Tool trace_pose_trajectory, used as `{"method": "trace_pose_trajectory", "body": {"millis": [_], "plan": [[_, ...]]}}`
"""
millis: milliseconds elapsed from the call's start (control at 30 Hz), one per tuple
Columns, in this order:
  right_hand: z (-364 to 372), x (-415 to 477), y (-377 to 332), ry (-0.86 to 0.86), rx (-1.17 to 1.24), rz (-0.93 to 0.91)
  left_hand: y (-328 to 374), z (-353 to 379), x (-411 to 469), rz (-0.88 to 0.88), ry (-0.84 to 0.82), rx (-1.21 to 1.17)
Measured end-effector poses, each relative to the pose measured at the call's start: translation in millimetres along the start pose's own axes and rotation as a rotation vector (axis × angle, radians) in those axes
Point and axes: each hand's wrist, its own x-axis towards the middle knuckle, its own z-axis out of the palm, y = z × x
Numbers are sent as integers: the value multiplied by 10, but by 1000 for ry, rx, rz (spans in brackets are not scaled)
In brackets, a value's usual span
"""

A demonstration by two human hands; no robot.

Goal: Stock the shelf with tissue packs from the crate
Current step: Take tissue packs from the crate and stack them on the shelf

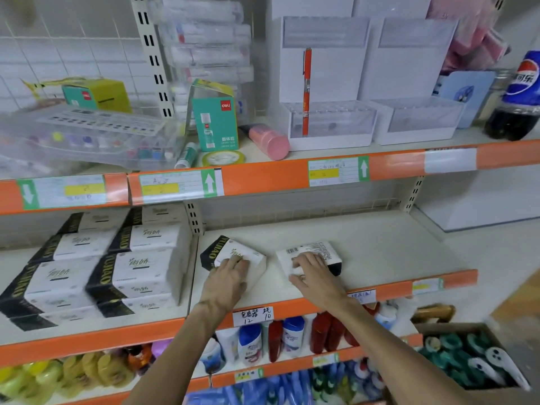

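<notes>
Tissue packs look light, soft and slick-wrapped; grip them across the long sides. The left hand and right hand each press one, fingers nearly straight.

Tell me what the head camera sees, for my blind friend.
The left hand rests on one tissue pack and the right hand on a second pack, side by side on a shelf. More packs are stacked to the left.

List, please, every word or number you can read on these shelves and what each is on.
"deli": green glue box.
"YUJIAO": black ends of the stacked tissue packs and of the left pack under the left hand.
"充电器 线 12 10": handwritten tag on the shelf edge.
"可乐": cola bottle.
Too blurred: price labels; print on the right pack under the right hand.
</notes>
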Motion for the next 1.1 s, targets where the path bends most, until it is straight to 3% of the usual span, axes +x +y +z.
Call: {"method": "trace_pose_trajectory", "body": {"millis": [200, 433, 567, 733, 867, 1000, 1100], "plan": [[109, 72, -103, 19, -236, 197, -35, -7, 61, -87, -53, -40], [299, 150, -176, -80, -368, 231, 26, 4, 104, -105, -89, 33], [259, 175, -99, -93, -351, 170, 137, -1, 119, -139, -74, 137], [-8, 260, 51, -261, -235, 122, 440, -18, 198, -195, -146, 437], [-73, 284, 54, -327, -227, 197, 454, -72, 246, -201, -117, 413], [28, 288, -182, -230, -98, 341, 80, -116, 141, -253, -49, 204], [137, 310, -308, -52, -233, 393, -223, -54, -18, -264, -140, 93]]}}
